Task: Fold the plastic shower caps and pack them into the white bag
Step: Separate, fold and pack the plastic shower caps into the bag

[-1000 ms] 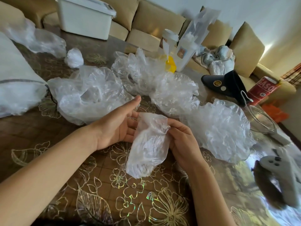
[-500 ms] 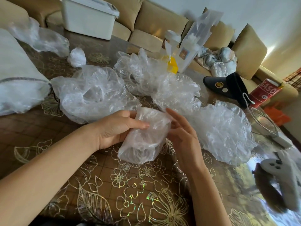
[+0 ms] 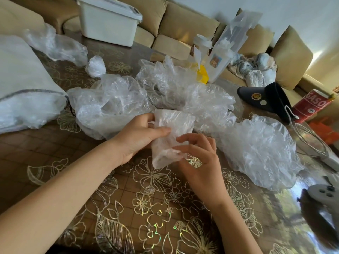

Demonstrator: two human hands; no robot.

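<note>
Item: one folded shower cap [image 3: 174, 125], held just above the desk [image 3: 146, 208], well to the right of the white bag [image 3: 23, 79]; a second ago a long hanging strip, now doubled into a short packet. Left hand [image 3: 135, 138] grips its upper half, thumb across the front; right hand [image 3: 201, 162], fingers loosely bent, pinches its lower edge. Judged nearly ready for packing; several unfolded caps [image 3: 110, 99] lie nearer the white bag, not yet folded.
</note>
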